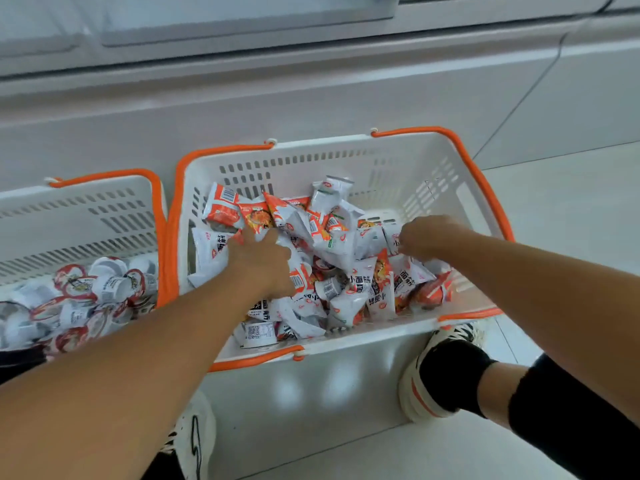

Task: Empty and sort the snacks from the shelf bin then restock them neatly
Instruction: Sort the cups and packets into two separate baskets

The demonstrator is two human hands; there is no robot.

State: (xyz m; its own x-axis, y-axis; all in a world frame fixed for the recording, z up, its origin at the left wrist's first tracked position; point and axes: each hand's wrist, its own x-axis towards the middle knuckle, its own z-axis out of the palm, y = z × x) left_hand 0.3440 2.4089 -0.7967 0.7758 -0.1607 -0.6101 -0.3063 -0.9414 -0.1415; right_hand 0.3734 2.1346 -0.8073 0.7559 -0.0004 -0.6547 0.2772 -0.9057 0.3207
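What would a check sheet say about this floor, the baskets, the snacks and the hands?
Surface: pale glossy floor.
Job's things: big white basket with orange handles holds mixed snack packets; second basket on its left holds small round cups.
Clutter: nothing seen.
Grips: left hand reaches into the packets, hold unclear; right hand curls around a packet.
Cables: nothing seen.
Surroundings: white cabinet behind; person's shoes beside the basket.

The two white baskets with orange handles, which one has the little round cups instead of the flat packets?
The left basket, only partly in view, holds the round cups. The bigger middle basket, where both hands are digging, is full of flat packets.
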